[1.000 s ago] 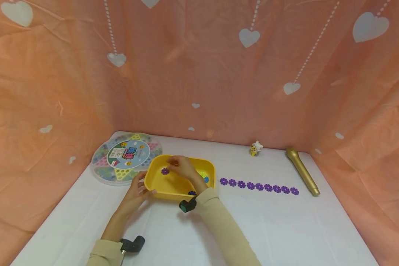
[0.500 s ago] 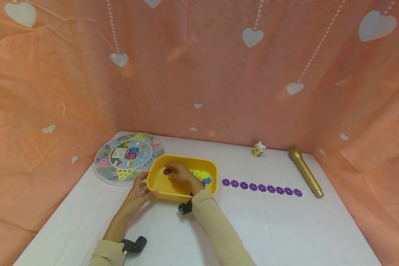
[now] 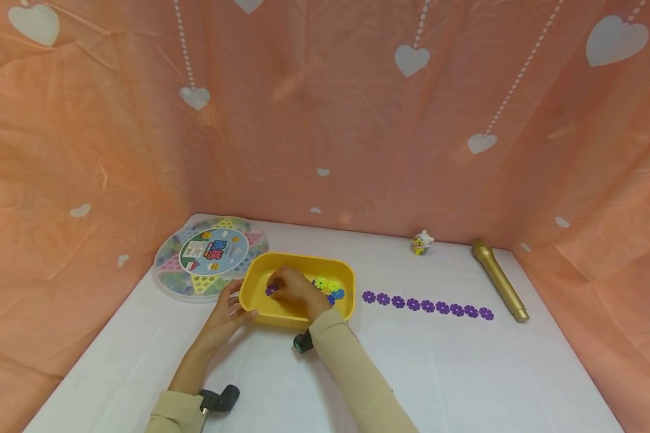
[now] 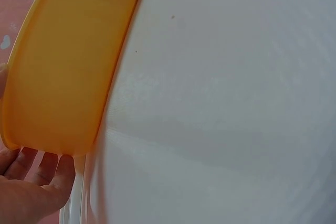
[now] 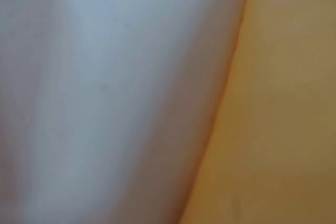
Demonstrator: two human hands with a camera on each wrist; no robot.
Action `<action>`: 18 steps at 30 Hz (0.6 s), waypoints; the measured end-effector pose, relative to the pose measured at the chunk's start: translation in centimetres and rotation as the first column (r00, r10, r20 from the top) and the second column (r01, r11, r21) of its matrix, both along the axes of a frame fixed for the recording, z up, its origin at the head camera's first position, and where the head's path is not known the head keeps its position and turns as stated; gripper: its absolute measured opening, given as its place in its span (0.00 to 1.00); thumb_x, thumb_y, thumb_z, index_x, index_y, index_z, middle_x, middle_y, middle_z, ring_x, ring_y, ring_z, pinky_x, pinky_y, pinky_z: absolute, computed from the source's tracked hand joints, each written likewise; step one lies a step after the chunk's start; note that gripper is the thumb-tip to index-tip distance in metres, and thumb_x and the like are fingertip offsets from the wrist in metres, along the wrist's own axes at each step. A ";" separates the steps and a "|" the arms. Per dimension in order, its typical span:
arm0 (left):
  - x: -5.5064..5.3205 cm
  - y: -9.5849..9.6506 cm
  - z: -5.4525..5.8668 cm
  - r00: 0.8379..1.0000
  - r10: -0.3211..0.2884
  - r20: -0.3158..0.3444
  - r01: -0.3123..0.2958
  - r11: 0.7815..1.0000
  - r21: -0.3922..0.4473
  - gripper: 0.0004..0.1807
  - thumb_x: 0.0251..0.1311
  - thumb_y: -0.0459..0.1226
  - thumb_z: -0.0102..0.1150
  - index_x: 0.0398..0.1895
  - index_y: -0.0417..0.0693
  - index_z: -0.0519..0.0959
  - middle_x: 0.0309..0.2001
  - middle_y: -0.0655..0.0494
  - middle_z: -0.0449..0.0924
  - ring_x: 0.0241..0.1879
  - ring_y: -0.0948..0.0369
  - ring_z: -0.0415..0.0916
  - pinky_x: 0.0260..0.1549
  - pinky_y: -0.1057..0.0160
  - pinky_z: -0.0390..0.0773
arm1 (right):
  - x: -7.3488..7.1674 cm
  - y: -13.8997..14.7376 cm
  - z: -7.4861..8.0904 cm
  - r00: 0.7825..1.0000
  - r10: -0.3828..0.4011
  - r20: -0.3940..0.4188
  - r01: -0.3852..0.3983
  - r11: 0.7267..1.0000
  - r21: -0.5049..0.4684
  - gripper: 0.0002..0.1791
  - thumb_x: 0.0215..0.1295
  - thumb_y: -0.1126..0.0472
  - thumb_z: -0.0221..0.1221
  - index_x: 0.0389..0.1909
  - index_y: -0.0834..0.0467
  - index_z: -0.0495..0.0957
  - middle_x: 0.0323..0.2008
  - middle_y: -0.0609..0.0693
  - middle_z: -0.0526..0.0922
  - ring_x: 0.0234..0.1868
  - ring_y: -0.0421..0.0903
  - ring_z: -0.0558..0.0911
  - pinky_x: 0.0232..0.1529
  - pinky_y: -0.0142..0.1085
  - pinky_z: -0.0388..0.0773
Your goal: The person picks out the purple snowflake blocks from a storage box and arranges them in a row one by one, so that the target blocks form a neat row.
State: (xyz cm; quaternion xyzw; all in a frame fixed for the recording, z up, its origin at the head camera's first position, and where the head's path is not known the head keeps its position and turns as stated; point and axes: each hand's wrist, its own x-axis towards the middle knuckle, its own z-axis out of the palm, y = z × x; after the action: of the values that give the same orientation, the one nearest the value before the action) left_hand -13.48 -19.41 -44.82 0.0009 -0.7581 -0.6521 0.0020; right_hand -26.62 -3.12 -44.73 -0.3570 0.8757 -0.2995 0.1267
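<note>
A yellow plastic basin [image 3: 298, 319] stands on the table, and my left hand [image 3: 223, 319] grips its left end. In the left wrist view, fingers [image 4: 63, 179] press on the end wall of the basin [image 4: 58, 77], with the thumb at its rim. Inside the basin, my right hand [image 3: 295, 290] has its fingers curled at a purple flower-shaped plastic disc [image 3: 271, 290], seemingly pinching it. Beside that hand lie yellow discs [image 3: 333, 286] and blue discs [image 3: 337, 294], partly covered by it. The right wrist view shows only blurred basin wall [image 5: 283, 103] and cloth.
A row of several purple flower discs [image 3: 427, 306] runs rightward from the basin. Behind the left hand lies a round Chinese checkers set [image 3: 213, 252]. A gold microphone-shaped object [image 3: 501, 281] lies far right, with a small figurine [image 3: 422, 242] at the back. Pink curtains surround the white table.
My right hand has lowered into the basin, and the purple disc at its fingertips has shifted toward me. My left hand keeps its hold on the basin. The head view has swung slightly.
</note>
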 end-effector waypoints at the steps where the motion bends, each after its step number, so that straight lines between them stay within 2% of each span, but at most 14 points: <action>1: 0.0 0.0 0.0 1.000 0.003 0.007 -0.003 1.000 -0.007 0.43 0.57 0.31 0.60 0.70 0.44 0.45 0.69 0.40 0.46 0.63 0.42 0.56 0.45 0.79 0.69 | 0.1 0.0 0.0 1.000 -0.002 0.010 0.002 1.000 0.000 0.11 0.58 0.63 0.63 0.43 0.58 0.81 0.37 0.45 0.80 0.38 0.39 0.75 0.49 0.26 0.73; 7: 0.2 0.1 0.1 1.000 0.005 0.025 -0.005 1.000 -0.031 0.43 0.57 0.33 0.60 0.70 0.46 0.45 0.69 0.41 0.45 0.63 0.42 0.56 0.45 0.77 0.71 | 0.5 0.2 0.1 0.998 -0.016 0.059 0.016 1.000 -0.004 0.11 0.58 0.62 0.62 0.43 0.57 0.81 0.34 0.41 0.80 0.37 0.36 0.76 0.47 0.25 0.74; 10: 0.1 0.1 0.0 1.000 0.003 0.012 -0.003 1.000 -0.027 0.43 0.57 0.32 0.60 0.70 0.45 0.45 0.69 0.40 0.45 0.64 0.42 0.55 0.50 0.73 0.71 | 0.5 0.1 0.1 0.998 -0.023 0.056 0.023 1.000 0.004 0.10 0.57 0.61 0.64 0.41 0.55 0.82 0.32 0.39 0.80 0.35 0.36 0.76 0.46 0.25 0.75; 14: 0.0 0.1 0.0 1.000 0.003 -0.011 -0.003 1.000 -0.022 0.43 0.57 0.30 0.59 0.70 0.43 0.44 0.68 0.39 0.45 0.64 0.42 0.53 0.59 0.62 0.67 | 0.5 -0.1 0.3 0.998 -0.020 -0.058 0.024 0.997 0.070 0.09 0.55 0.58 0.66 0.38 0.53 0.83 0.29 0.38 0.79 0.33 0.37 0.74 0.45 0.26 0.75; 16: 0.0 0.1 0.0 1.000 0.004 -0.015 -0.004 1.000 -0.017 0.43 0.56 0.30 0.59 0.70 0.42 0.44 0.68 0.39 0.45 0.64 0.42 0.53 0.57 0.64 0.69 | 0.5 -0.1 0.5 0.992 -0.011 -0.122 0.025 0.994 0.110 0.09 0.54 0.56 0.67 0.36 0.53 0.83 0.28 0.38 0.79 0.33 0.37 0.74 0.44 0.26 0.74; 18: 0.0 0.1 0.0 1.000 0.005 -0.010 -0.005 1.000 -0.010 0.43 0.56 0.30 0.59 0.70 0.42 0.44 0.68 0.39 0.46 0.64 0.41 0.54 0.52 0.72 0.70 | 0.5 -0.2 0.6 0.987 0.001 -0.163 0.021 0.991 0.134 0.09 0.53 0.56 0.67 0.35 0.53 0.83 0.27 0.38 0.79 0.32 0.37 0.74 0.43 0.26 0.75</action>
State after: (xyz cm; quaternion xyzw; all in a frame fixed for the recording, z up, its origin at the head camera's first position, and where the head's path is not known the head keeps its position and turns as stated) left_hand -13.45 -19.33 -44.82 -0.0005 -0.7614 -0.6483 0.0075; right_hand -26.10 -3.32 -44.13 -0.3664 0.9032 -0.2096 0.0772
